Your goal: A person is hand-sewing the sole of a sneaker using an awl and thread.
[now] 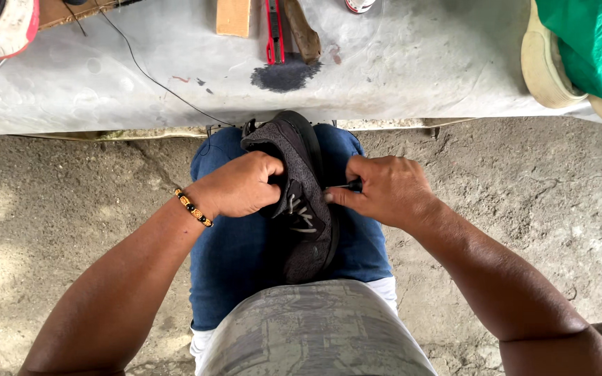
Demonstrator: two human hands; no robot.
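dark knit shoe (301,209) sits on the lap, left hand (238,186) clenched on its upper, right hand (384,189) fingers pinching a thin dark tool (348,186) at the sole edge; looks mid-job.

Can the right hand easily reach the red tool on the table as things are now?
Probably yes, but not at once: the right hand pinches a small dark tool against the dark shoe. The red tool lies uncovered on the table ahead, with nothing between.
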